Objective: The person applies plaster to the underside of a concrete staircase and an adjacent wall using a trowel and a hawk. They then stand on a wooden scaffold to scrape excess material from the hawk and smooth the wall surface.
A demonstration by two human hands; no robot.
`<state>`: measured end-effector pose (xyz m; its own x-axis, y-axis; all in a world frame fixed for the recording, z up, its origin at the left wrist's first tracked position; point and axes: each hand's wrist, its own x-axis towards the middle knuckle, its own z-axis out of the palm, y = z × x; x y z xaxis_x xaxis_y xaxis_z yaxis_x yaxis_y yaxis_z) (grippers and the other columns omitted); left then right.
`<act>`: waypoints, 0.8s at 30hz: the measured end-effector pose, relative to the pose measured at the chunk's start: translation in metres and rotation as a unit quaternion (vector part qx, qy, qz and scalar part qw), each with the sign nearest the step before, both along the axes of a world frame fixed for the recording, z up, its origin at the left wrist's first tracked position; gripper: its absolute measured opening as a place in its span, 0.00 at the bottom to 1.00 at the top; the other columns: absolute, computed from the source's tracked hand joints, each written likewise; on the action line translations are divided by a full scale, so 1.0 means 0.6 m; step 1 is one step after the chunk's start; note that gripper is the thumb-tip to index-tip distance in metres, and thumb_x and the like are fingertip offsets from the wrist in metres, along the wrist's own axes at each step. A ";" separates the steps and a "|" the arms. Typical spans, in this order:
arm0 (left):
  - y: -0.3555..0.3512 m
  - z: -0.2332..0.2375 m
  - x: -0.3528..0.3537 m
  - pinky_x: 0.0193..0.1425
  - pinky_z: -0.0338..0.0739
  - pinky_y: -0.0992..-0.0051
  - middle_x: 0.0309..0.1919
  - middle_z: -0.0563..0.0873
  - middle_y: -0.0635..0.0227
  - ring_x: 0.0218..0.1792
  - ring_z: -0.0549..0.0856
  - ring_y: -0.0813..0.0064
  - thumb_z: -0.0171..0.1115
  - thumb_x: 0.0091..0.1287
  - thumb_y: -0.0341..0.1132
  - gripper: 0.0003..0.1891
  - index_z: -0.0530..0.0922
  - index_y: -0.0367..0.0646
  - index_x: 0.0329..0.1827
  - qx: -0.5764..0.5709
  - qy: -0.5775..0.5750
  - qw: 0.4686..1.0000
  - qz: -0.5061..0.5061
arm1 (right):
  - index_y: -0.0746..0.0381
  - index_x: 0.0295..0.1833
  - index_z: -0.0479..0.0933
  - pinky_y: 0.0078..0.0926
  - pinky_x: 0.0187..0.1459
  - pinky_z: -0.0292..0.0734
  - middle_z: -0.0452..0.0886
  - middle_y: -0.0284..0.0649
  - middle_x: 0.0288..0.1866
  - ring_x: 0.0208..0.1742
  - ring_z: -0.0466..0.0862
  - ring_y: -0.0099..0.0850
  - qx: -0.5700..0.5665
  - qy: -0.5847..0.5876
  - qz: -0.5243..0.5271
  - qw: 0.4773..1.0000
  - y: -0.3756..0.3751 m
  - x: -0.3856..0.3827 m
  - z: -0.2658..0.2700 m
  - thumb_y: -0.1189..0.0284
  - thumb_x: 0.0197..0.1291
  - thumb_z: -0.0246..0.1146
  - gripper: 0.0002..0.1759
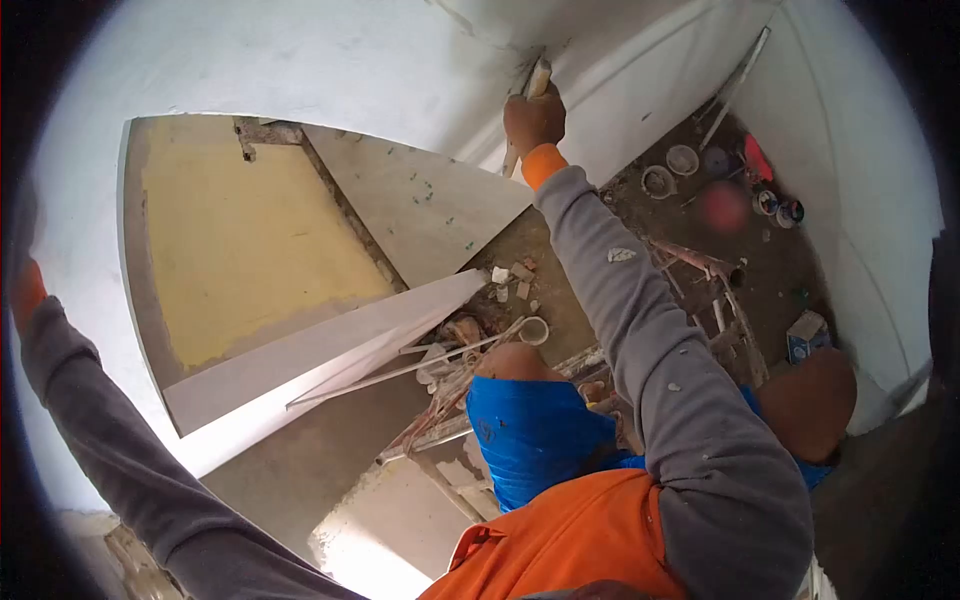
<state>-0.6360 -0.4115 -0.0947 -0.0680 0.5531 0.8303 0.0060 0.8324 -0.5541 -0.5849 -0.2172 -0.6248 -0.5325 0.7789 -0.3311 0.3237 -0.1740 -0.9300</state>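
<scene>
My right hand (535, 122) is closed around the pale handle of a trowel (541, 76), up against the white wall (330, 65). The trowel's blade is seen nearly edge-on and is partly hidden by my fist. Grey, damp-looking streaks mark the wall around it. At the far left edge of the view, my left hand (24, 235) is raised beside the white wall. It is dark and cut off by the lens border, so its fingers do not show.
Below me is scaffolding of metal tubes (440, 437). A wall opening (125, 250) shows a yellow wall (260, 240). Buckets (682, 160), a red object (757, 158), a box (806, 335) and rubble (522, 272) lie on the floor. A pole (735, 85) leans in the corner.
</scene>
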 end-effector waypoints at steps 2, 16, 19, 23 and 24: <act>-0.003 0.004 -0.002 0.73 0.51 0.43 0.73 0.55 0.39 0.72 0.59 0.42 0.41 0.69 0.69 0.47 0.54 0.30 0.73 -0.001 0.003 1.000 -0.006 | 0.63 0.57 0.76 0.42 0.55 0.77 0.83 0.51 0.50 0.52 0.83 0.49 -0.003 0.004 0.002 1.000 0.000 -0.003 0.006 0.71 0.50 0.61 0.25; -0.011 0.009 -0.004 0.71 0.52 0.43 0.73 0.55 0.38 0.72 0.59 0.42 0.42 0.69 0.68 0.47 0.54 0.31 0.73 -0.016 0.001 0.999 -0.045 | 0.61 0.68 0.68 0.56 0.56 0.77 0.80 0.48 0.56 0.57 0.81 0.53 -0.093 0.080 0.042 0.992 0.018 0.000 0.026 0.71 0.57 0.56 0.30; -0.020 0.015 -0.018 0.71 0.53 0.43 0.73 0.55 0.39 0.72 0.59 0.43 0.42 0.69 0.69 0.47 0.54 0.32 0.73 -0.017 0.008 0.999 -0.038 | 0.64 0.62 0.74 0.52 0.54 0.79 0.81 0.51 0.54 0.56 0.82 0.48 -0.080 0.032 0.053 0.995 0.026 0.006 0.017 0.71 0.56 0.59 0.25; -0.016 0.025 -0.022 0.70 0.54 0.43 0.72 0.56 0.39 0.72 0.60 0.43 0.43 0.68 0.70 0.47 0.55 0.32 0.72 -0.002 0.022 1.000 -0.005 | 0.65 0.61 0.73 0.42 0.64 0.72 0.80 0.58 0.55 0.58 0.81 0.50 -0.103 0.084 0.084 0.988 0.057 -0.038 -0.031 0.70 0.55 0.58 0.26; -0.010 0.018 -0.022 0.70 0.54 0.44 0.72 0.56 0.39 0.72 0.60 0.43 0.43 0.68 0.70 0.47 0.55 0.32 0.72 -0.006 0.030 0.999 -0.020 | 0.65 0.62 0.72 0.41 0.62 0.73 0.80 0.57 0.55 0.58 0.80 0.51 0.094 -0.007 0.084 0.992 0.037 -0.035 -0.025 0.69 0.55 0.57 0.27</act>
<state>-0.6492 -0.4174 -0.0841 0.0039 0.5649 0.8252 0.0049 0.8251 -0.5649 -0.6060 -0.1949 -0.6399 -0.6573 0.7277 -0.1961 0.3460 0.0602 -0.9363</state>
